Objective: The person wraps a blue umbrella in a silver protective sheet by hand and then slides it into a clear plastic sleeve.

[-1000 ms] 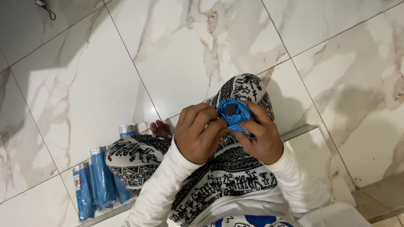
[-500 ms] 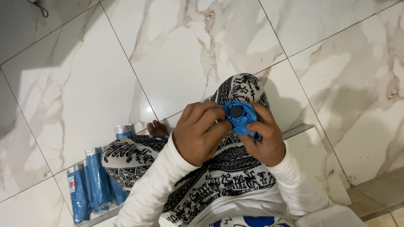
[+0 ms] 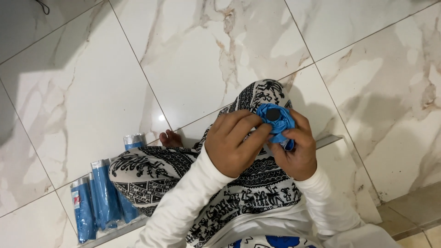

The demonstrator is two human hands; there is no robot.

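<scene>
Both hands, left hand (image 3: 234,147) and right hand (image 3: 296,154), pinch a blue folded umbrella (image 3: 275,120) with curled fingers above the lap, blue tubes (image 3: 98,200) lying on the floor

Several blue sachets (image 3: 103,197) lie side by side on the white marble floor (image 3: 193,59), beside a patterned trouser leg (image 3: 151,172).

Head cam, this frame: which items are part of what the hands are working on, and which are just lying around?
In hand:
- blue folded item with a black round cap, end-on to the camera
- left hand, fingers on its side
- right hand, gripping it from below

Lying about:
- blue packets with silver tops, on the floor beside the knee
- marble-look floor tiles
</scene>
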